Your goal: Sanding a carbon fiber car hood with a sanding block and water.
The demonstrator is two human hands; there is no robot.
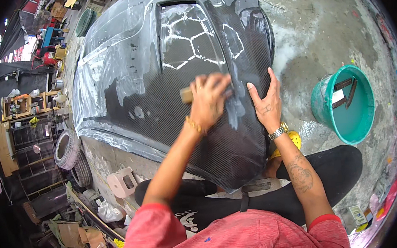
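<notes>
A large car hood (185, 138) of dark carbon-fibre weave lies before me, wet and smeared with grey-white residue over its left and far parts. My left hand (208, 98) is pressed on its middle, slightly blurred, with the fingers over a tan sanding block (187, 95). Most of that block is hidden under the palm. On the hood's right edge rests my right hand (267, 105), thumb and forefinger stretched apart; its other fingers are partly hidden. Between both hands runs a milky wet streak (235, 107). Beyond my left hand is the hood's raised, glossy vent section (191, 37).
A teal bucket (323, 103) of cloudy water stands on the wet concrete floor at right, with dark strips and a white piece inside. Tyres (67, 149), a pinkish block (122, 182) and cluttered shelving (27, 106) line the left. A yellow clog (294, 139) shows beside my right wrist.
</notes>
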